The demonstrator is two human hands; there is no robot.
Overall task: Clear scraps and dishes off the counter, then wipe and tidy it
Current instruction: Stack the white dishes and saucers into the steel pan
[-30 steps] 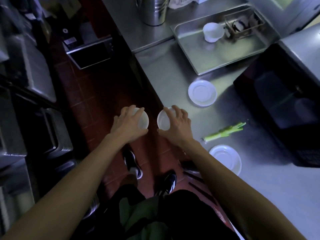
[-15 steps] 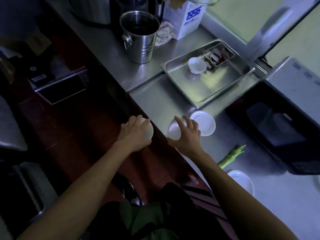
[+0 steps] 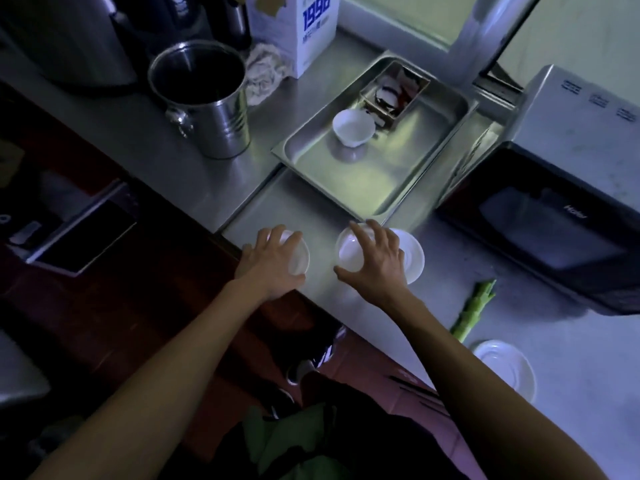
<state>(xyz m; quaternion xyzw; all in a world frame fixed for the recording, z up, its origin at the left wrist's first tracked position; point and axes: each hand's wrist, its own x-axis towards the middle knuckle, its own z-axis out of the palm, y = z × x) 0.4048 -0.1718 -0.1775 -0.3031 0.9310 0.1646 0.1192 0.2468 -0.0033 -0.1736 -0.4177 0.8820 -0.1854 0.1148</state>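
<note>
My left hand (image 3: 270, 263) grips a small white bowl (image 3: 299, 259) from above, over the steel counter's front edge. My right hand (image 3: 375, 263) holds a second white bowl (image 3: 349, 252), just above a white saucer (image 3: 414, 259) lying on the counter (image 3: 284, 209). Beyond them a steel tray (image 3: 381, 188) holds a third white bowl (image 3: 353, 128) and a small box of scraps (image 3: 394, 93). A green vegetable stalk (image 3: 474, 310) lies on the counter to the right, with another white saucer (image 3: 505, 367) near it.
A steel bucket (image 3: 207, 102), a crumpled cloth (image 3: 265, 72) and a white carton (image 3: 299, 29) stand at the back left. A black microwave (image 3: 554, 223) blocks the right side. Dark red floor and my shoes lie below the counter edge.
Both hands have carried their bowls forward, from over the floor to over the counter, toward the tray. My view has tilted up, showing more of the back of the counter.
</note>
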